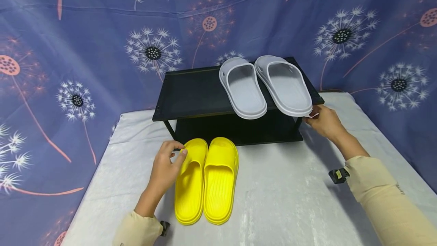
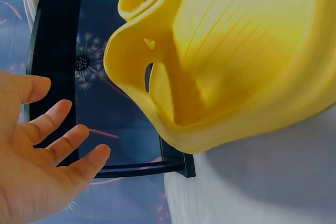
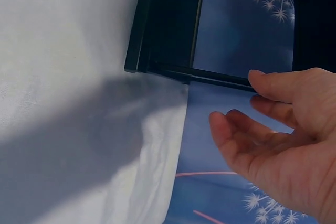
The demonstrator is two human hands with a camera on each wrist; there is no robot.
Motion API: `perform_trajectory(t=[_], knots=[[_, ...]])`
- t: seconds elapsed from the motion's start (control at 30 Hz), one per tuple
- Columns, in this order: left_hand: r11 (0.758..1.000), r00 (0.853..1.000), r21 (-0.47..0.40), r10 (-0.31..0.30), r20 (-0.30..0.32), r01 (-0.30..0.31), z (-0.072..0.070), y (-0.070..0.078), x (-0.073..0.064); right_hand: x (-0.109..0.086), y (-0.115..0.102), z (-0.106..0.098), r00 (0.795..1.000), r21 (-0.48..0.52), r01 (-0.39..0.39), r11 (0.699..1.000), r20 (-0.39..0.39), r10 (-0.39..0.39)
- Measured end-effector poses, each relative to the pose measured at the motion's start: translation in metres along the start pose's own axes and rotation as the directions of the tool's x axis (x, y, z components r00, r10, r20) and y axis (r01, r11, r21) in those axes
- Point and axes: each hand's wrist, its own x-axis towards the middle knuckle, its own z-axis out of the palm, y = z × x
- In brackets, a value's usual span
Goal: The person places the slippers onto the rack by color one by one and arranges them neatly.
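Note:
A black two-tier shoe rack (image 1: 196, 92) stands on the white cloth, with a pair of grey clogs, the left clog (image 1: 247, 90) and the right clog (image 1: 290, 88), on its top board. In front of it lie two yellow slippers side by side, a left slipper (image 1: 189, 196) and a right slipper (image 1: 220, 189). Beside the left slipper's toe is my left hand (image 1: 167, 166); the left wrist view shows its fingers (image 2: 68, 140) loosely spread, holding nothing. At the rack's front right corner, my right hand (image 1: 326, 122) pinches the thin side post (image 3: 210, 74) between thumb and forefinger.
Behind the rack hangs a blue curtain (image 1: 102, 29) printed with dandelions. White cloth (image 1: 273, 196) covers the surface under the rack and slippers. A small white strip (image 1: 313, 115) shows by the right fingers; its kind is unclear.

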Motion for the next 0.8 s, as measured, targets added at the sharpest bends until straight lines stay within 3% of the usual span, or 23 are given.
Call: perform_trajectory(t=[0.17,0.47,0.63,0.8], knots=[[1.000,1.000,-0.017,-0.015,0.004,0.015,0.004,0.002,-0.010,-0.001,0.003,0.003,1.000,0.028,-0.014,1.000,0.001,0.014],[1.000,0.999,-0.010,0.012,-0.036,-0.012,0.010,0.016,-0.028,0.001,0.003,0.007,1.000,0.056,-0.021,0.998,-0.011,0.022],[1.000,1.000,0.021,-0.012,0.015,0.012,0.011,0.027,-0.036,0.002,0.003,0.010,1.000,0.042,-0.019,0.999,-0.015,0.019],[0.996,0.993,0.044,-0.081,0.085,0.078,0.012,0.038,-0.044,0.004,0.004,0.014,0.999,0.057,0.011,0.998,-0.045,-0.009]])
